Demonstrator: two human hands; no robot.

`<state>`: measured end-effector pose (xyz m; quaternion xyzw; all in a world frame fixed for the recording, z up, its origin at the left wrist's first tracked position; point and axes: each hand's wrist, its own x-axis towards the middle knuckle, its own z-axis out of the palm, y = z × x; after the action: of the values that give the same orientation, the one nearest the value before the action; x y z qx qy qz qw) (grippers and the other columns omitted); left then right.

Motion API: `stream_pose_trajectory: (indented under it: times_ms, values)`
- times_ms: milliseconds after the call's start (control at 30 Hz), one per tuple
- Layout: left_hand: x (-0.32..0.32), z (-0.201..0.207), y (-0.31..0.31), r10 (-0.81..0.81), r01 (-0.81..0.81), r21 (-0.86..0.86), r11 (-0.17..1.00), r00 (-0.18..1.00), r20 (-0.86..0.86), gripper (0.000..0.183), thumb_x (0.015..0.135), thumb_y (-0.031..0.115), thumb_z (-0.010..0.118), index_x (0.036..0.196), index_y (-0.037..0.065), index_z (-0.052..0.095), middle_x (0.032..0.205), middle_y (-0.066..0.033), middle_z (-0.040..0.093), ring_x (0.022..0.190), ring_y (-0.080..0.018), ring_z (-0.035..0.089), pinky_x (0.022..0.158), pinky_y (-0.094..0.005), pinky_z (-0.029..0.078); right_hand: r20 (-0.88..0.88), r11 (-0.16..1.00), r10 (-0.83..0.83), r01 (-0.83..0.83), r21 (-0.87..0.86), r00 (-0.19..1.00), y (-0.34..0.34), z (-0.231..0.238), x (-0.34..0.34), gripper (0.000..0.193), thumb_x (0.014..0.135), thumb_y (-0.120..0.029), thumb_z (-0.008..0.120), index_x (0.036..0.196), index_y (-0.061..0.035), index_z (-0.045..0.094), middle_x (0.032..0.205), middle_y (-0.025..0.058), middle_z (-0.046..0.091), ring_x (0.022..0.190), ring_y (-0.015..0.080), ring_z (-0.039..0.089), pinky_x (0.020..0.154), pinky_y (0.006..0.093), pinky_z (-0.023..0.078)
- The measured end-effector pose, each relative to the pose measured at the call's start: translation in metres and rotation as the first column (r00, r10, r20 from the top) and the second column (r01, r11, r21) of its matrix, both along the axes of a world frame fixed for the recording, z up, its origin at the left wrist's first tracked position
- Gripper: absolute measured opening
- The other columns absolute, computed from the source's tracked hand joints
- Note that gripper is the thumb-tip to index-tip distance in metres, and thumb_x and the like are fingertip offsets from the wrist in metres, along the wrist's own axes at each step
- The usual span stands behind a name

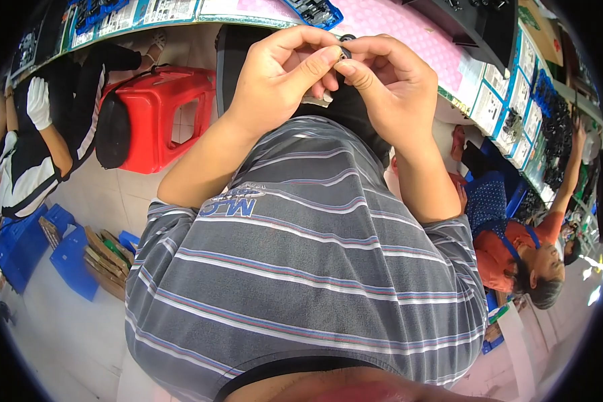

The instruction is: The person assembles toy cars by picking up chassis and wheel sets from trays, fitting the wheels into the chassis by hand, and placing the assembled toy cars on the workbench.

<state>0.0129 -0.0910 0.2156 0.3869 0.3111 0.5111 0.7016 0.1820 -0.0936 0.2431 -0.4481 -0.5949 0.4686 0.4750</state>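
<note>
A small dark round part (346,51) is pinched between the fingertips of both my hands, close to the near edge of the workbench. My left hand (281,70) grips it from the left with thumb and forefinger. From the right, the thumb and forefinger of my right hand (395,80) close on the same part. The fingertips cover most of it, so its exact kind cannot be made out. Just beyond my hands lies a pink textured mat (388,30) on the bench. A blue tray (315,12) with dark small parts stands past my left fingers.
A black bin (479,30) stands at the right of the mat. Printed sheets (489,100) line the bench edge. To the left is a red stool (174,114); blue bins (74,258) sit on the floor. One person works at each side, the left one wearing a white glove (39,104).
</note>
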Motion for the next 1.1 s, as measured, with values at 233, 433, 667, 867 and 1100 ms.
stream_pose_trajectory:
  times_ms: [233, 433, 667, 867, 1100]
  values:
    - [-0.01, 0.001, 0.006, -0.1, 0.134, 0.113, 0.984, 0.959, -0.267, 0.02, 0.095, 0.006, 0.063, 0.111, -0.004, 0.066, 0.096, -0.0086, 0.065, 0.078, -0.0119, 0.063, 0.063, -0.0216, 0.05, -0.009, 0.999, -0.03, 0.029, -0.029, 1.0, -0.006, -0.006, 0.005, 0.021, 0.082, -0.006, 0.078, 0.098, 0.0025, 0.068, 0.086, 0.0087, 0.071, 0.076, 0.0124, 0.069, 0.071, 0.0238, 0.056]
    - [-0.011, -0.001, 0.002, -0.013, 0.1, 0.226, 0.969, 0.934, -0.356, 0.017, 0.092, 0.004, 0.067, 0.106, -0.005, 0.068, 0.096, -0.0082, 0.064, 0.076, -0.0104, 0.06, 0.063, -0.0208, 0.049, 0.072, 0.999, -0.011, 0.013, -0.036, 0.997, -0.007, -0.008, 0.008, 0.022, 0.08, -0.009, 0.081, 0.096, 0.0004, 0.068, 0.085, 0.0068, 0.071, 0.078, 0.0111, 0.068, 0.072, 0.0231, 0.055]
    - [-0.01, -0.004, -0.001, -0.031, 0.074, 0.159, 0.985, 0.965, -0.259, 0.02, 0.093, 0.006, 0.066, 0.11, -0.004, 0.067, 0.099, -0.0071, 0.064, 0.077, -0.0092, 0.06, 0.064, -0.0201, 0.048, 0.017, 0.999, -0.009, 0.009, -0.032, 1.0, -0.006, -0.018, 0.007, 0.026, 0.079, -0.009, 0.082, 0.098, 0.0012, 0.067, 0.085, 0.0064, 0.069, 0.076, 0.0102, 0.067, 0.07, 0.0226, 0.055]
    - [-0.012, -0.017, 0.0, -0.027, 0.077, 0.152, 0.985, 0.951, -0.307, 0.021, 0.095, 0.009, 0.064, 0.112, -0.002, 0.067, 0.095, -0.0045, 0.065, 0.076, -0.0079, 0.059, 0.065, -0.0204, 0.047, -0.112, 1.0, -0.014, 0.014, -0.003, 0.994, 0.001, -0.038, 0.002, 0.038, 0.08, -0.009, 0.081, 0.111, 0.0022, 0.062, 0.093, 0.0074, 0.063, 0.082, 0.0115, 0.065, 0.074, 0.0243, 0.055]
    - [-0.019, -0.034, 0.006, 0.05, -0.018, 0.098, 0.995, 0.94, -0.338, 0.023, 0.098, 0.018, 0.062, 0.109, 0.001, 0.069, 0.09, -0.0024, 0.068, 0.072, -0.0054, 0.058, 0.062, -0.0202, 0.047, -0.041, 0.99, -0.002, -0.004, -0.14, 0.999, 0.016, -0.048, -0.003, 0.042, 0.08, -0.012, 0.081, 0.113, 0.0034, 0.061, 0.093, 0.0095, 0.067, 0.082, 0.0147, 0.067, 0.074, 0.027, 0.056]
